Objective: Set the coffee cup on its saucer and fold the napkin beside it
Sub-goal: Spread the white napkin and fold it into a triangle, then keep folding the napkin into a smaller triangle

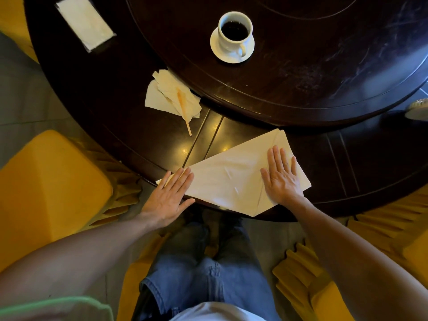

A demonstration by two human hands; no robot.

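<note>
Coffee cup point(234, 31) already on saucer point(216, 48), far across tabletop point(301, 77). Napkin point(231, 179) at near edge, folded diagonal; we press left hand point(169, 193), right hand point(281, 177) flat, fingers spread, gripping nothing. Folding likely unfinished.

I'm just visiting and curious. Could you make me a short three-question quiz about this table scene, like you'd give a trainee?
1. True or false: the coffee cup stands on its saucer.
2. Which hand lies flat on the right part of the napkin? A) left hand B) right hand
3. What thin thing lies on the crumpled paper left of the cup?

Key: 1 true; 2 B; 3 a wooden stir stick.
</note>
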